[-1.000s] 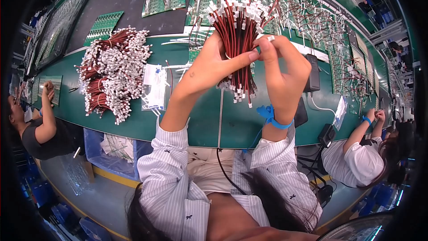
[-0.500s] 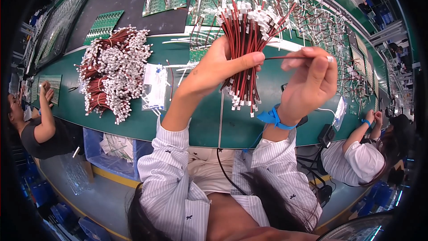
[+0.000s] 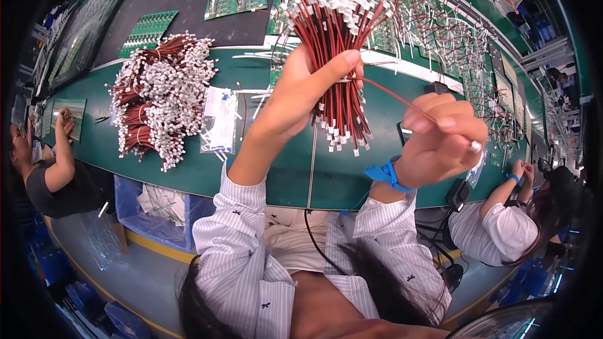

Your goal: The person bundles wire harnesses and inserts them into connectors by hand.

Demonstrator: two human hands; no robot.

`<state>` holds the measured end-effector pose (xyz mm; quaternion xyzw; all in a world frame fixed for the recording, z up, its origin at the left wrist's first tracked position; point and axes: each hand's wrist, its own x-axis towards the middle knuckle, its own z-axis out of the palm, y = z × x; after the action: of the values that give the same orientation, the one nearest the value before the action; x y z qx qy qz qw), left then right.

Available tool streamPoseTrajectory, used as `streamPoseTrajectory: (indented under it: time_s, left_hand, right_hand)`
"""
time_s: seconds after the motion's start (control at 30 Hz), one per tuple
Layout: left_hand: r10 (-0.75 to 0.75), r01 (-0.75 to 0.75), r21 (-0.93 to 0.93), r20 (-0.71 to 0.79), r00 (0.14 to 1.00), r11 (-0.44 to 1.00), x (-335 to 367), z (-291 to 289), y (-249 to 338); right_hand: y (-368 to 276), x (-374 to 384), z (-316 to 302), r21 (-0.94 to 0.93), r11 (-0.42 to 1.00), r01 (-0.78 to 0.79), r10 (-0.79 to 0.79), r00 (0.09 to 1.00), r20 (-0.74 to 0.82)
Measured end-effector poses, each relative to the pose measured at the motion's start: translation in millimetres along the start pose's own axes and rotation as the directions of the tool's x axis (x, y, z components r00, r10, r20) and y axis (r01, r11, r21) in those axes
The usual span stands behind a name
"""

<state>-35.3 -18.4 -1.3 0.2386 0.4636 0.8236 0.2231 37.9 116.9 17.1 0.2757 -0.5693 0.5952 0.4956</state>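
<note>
My left hand [image 3: 308, 88] is closed around a thick bundle of red and black wires [image 3: 330, 37] with small white plugs at both ends, held upright above the green table. From the middle of the bundle, by my left thumb, one red wire [image 3: 392, 94] runs out to the right. My right hand [image 3: 443, 141] pinches that wire, and a white plug [image 3: 475, 146] sticks out past its fingers. Whether the wire passes round the back of the bundle is hidden. A blue band [image 3: 386, 176] circles my right wrist.
Left on the green table [image 3: 264, 176] lies a pile of tied wire bundles [image 3: 160, 94], beside a clear bag of white pieces [image 3: 220, 116]. Green circuit boards [image 3: 235, 0] with wires stand along the back. A blue bin [image 3: 135, 207] sits below the table edge. Co-workers sit on both sides.
My right hand has moved down and right, drawing the red wire into a longer stretch from the bundle. My left hand has shifted slightly left and up with the bundle.
</note>
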Motion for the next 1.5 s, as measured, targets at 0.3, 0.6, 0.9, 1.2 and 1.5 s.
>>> streamPoseTrajectory:
  time_s: [0.3, 0.6, 0.9, 1.2, 1.5]
  left_hand:
    - [0.13, -0.114, 0.084, -0.212, 0.969, 0.99, -1, 3, -2]
    - [0.086, -0.121, -0.118, -0.265, 0.96, 0.986, 0, -3, 4]
    - [0.089, -0.121, -0.119, -0.242, 0.966, 0.985, 1, -9, 5]
    - [0.045, -0.071, -0.113, -0.214, 0.976, 0.991, -4, -7, 13]
    - [0.044, -0.053, -0.056, -0.154, 0.987, 0.997, -5, -10, 13]
  right_hand:
    - [22, 0, 12, -0.383, 0.867, -0.32, 0.404, 0.9, 0.162]
    - [28, -1, 16, -0.488, 0.87, 0.069, 0.142, 0.913, 0.382]
    - [29, 1, 11, -0.487, 0.846, 0.218, 0.08, 0.85, 0.52]
    - [39, -1, 16, -0.257, 0.883, -0.393, 0.447, 0.87, 0.208]
    - [43, -3, 9, 0.095, 0.729, -0.678, 0.66, 0.733, 0.164]
